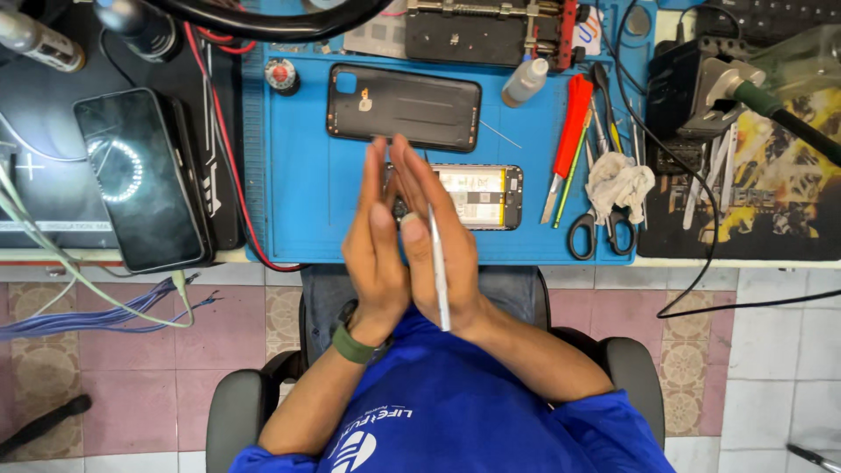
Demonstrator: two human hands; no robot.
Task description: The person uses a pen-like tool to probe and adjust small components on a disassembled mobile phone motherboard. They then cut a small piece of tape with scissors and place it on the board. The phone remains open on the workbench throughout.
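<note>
Head view showed left hand flat against right hand, fingers straight and closed together, pinning a tool between the palms, with the opened phone just beyond the fingertips on the mat.

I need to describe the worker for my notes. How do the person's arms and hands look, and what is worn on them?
Both arms are bare from above the elbow down, with short sleeves of a blue shirt that has white print on the chest. The left hand has a dark green wristband with a black watch-like piece. The right hand wears no glove; no ring shows clearly.
</note>
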